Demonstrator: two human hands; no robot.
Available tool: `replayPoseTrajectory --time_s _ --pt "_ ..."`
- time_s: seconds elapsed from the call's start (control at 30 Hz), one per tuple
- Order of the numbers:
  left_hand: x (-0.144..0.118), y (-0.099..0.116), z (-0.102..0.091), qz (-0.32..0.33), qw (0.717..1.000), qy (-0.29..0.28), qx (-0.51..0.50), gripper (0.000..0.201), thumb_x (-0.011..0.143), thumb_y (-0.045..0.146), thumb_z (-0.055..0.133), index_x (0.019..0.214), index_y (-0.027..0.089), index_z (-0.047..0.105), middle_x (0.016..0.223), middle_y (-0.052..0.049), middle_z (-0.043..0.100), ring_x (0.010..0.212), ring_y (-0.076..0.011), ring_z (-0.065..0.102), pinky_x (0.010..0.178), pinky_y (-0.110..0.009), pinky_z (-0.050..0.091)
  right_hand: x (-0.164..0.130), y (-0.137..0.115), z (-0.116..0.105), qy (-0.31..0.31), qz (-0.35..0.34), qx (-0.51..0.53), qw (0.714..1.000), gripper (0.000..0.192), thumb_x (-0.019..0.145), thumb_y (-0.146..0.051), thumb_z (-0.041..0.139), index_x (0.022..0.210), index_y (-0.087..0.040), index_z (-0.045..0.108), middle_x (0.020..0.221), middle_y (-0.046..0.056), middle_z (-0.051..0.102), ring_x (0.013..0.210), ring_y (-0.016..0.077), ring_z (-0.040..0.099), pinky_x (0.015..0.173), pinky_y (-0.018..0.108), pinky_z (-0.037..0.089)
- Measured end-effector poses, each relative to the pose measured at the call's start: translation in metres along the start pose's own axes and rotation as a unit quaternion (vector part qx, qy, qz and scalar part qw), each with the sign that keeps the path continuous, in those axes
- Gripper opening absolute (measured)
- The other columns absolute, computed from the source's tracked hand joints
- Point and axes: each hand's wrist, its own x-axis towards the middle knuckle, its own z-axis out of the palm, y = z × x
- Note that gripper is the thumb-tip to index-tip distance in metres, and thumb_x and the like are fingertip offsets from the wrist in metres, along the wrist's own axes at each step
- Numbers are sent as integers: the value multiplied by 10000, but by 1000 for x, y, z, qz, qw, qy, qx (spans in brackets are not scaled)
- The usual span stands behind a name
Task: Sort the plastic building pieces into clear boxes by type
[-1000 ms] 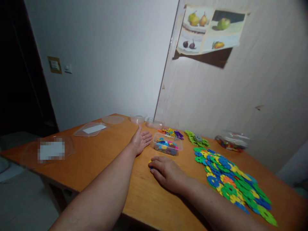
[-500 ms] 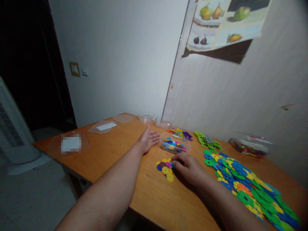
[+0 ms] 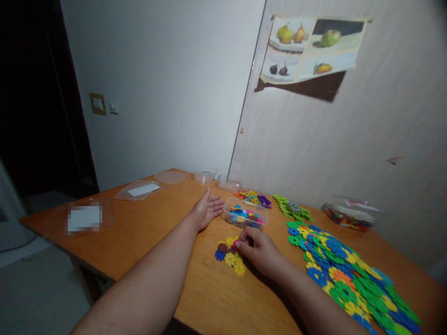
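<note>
Pale walls rise behind the orange-brown worktop. One second ago the right hand lay over the small cluster of loose discs just below frame centre; now these show, and its curled fingers pinch a pink disc at their right edge. The left hand stays palm-open, fingers extended, just beside the clear box near mid-frame.

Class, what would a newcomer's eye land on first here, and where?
First comes the large spread of green, blue and yellow flower-shaped discs at the right of the table. Nearer the middle, the right hand pinches a pink disc beside a small cluster of discs. Above, fruit pictures hang on the wall.
</note>
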Motion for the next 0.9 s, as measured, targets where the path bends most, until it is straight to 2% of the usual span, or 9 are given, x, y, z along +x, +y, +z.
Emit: replayPoseTrajectory --time_s 0.3,0.43,0.5,0.57,0.63,0.67,0.73,0.83,0.9 --pt "-2 1 0 -3 1000 9 -6 754 819 750 369 1183 121 571 1250 -201 595 1078 -240 610 836 -310 522 1 7 -6 38 -40 20 998 200 842 -296 560 717 -189 675 752 17 647 740 160 575 658 263 396" --pt "-3 1 0 -3 1000 10 -8 727 829 736 375 1161 124 581 1246 -202 595 1085 -244 608 832 -319 526 3 4 -10 60 -10 125 990 232 828 -331 580 661 -181 637 634 5 598 624 145 539 580 255 391" --pt "-3 1 0 -4 1000 8 -9 718 829 731 386 1152 121 584 1245 -202 596 1088 -244 607 835 -315 526 5 -2 -16 94 40 249 963 235 808 -387 618 688 -185 614 581 -13 560 534 124 492 511 241 369" --pt "-3 1 -1 -4 1000 5 -10 714 827 727 398 1151 118 583 1247 -203 595 1091 -244 607 841 -311 525 7 -7 -24 134 82 383 910 251 759 -433 678 777 -193 608 601 -14 575 505 117 488 484 236 374" --pt "-2 1 -1 -4 1000 2 -10 712 827 725 403 1153 117 580 1249 -204 593 1095 -244 606 852 -312 523 9 -7 -29 155 101 452 873 308 715 -442 720 860 -197 600 658 5 613 529 127 523 492 245 402" --pt "-2 0 -1 -4 1000 1 -9 710 828 723 403 1152 117 580 1249 -204 593 1095 -243 606 857 -312 523 9 -5 -30 153 107 453 872 320 710 -443 721 871 -197 593 659 7 616 529 129 526 490 248 404" --pt "-2 0 -1 -4 1000 3 -3 701 831 719 401 1144 120 584 1241 -202 597 1090 -241 607 854 -311 525 7 2 -27 120 111 392 905 286 735 -445 689 822 -194 582 607 -9 585 503 122 498 473 240 378" --pt "-3 0 0 -1 1000 10 9 691 830 718 407 1119 121 597 1219 -198 608 1058 -235 617 819 -298 533 3 12 -18 17 73 202 976 249 771 -420 640 721 -184 578 587 -16 557 528 114 472 481 226 334" --pt "-4 0 0 0 1000 10 10 695 823 724 413 1105 118 602 1208 -197 611 1030 -231 624 792 -287 536 0 13 -14 -33 37 79 996 221 761 -394 649 727 -182 597 647 -8 587 585 119 486 509 224 329"
